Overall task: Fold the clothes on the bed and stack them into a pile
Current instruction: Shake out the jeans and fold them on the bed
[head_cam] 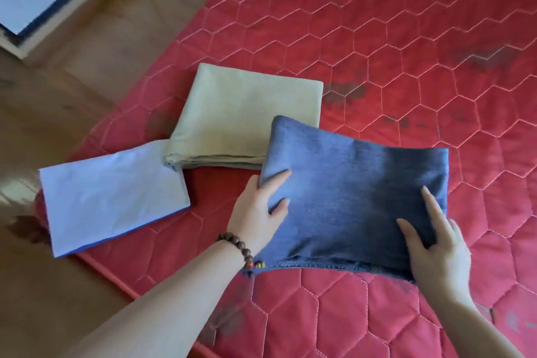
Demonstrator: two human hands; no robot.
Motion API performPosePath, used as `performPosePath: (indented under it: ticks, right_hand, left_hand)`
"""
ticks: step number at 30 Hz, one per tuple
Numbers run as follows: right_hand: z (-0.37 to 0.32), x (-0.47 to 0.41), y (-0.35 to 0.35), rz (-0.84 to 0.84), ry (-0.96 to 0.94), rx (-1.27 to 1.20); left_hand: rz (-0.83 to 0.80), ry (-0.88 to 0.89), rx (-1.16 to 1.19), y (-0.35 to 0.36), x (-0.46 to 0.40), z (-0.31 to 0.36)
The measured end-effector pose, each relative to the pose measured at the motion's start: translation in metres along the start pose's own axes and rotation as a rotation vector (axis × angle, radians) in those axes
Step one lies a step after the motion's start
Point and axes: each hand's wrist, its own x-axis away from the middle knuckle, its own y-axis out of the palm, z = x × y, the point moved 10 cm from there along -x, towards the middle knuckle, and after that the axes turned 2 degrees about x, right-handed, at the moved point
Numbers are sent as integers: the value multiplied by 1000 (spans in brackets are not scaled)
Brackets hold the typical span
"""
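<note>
Jeans point(354, 197) btwn both hands, thumbs atop.

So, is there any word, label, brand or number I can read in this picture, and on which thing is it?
None can be read.
Jeans, held by the left hand and right hand: plain denim, no label showing.
Beige cloth: no text.
Light blue cloth: no text.
Red mattress: only stitched hexagons and dark stains.
Bead bracelet: no letters visible.
</note>
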Motion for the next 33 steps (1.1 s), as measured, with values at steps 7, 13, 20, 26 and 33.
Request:
performPosePath:
  ticks: [7,13,20,26,33]
  right_hand:
    - [-142,-53,79,-15,-127,-55]
    - [-195,-108,149,14,-147,-71]
    - [-153,-130,223,-263,31,147]
    - [-154,-123,220,-199,56,75]
    - [-129,-140,233,-339,371,-189]
  left_hand:
    - [127,80,-91,-116,-94,-52]
    - [153,-10,-99,-154,-178,-121]
    - [-41,-91,-165,-117,-204,-184]
    - [113,-34,-125,-132,-198,-185]
    - [-116,-443,150,-107,-216,-233]
